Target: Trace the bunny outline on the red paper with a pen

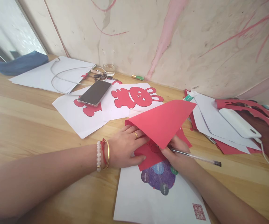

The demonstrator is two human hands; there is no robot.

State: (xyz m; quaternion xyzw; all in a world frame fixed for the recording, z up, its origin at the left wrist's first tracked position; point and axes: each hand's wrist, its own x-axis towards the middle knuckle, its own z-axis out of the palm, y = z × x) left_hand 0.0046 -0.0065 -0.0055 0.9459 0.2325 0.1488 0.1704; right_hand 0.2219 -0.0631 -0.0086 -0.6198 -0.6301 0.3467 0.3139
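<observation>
A sheet of red paper [164, 119] is bent up and over, hiding some fingertips of both hands. My left hand [129, 143] lies flat on the lower part of the sheet, its fingers stretched out under the raised flap. At the sheet's right side, my right hand [180, 152] holds a clear pen [195, 154], the pen's dark end pointing right. Part of a drawn outline shows on the red paper between the hands. Beneath it is a white printed booklet [134, 196] with a purple round picture.
Behind lie white sheets with a red rabbit cutout [136, 96] and another red cutout [89, 110], partly under a phone [96, 92]. A glass of water [109, 69] stands by the wall. White papers [209, 115], red scraps and a white power bank [239, 123] lie right.
</observation>
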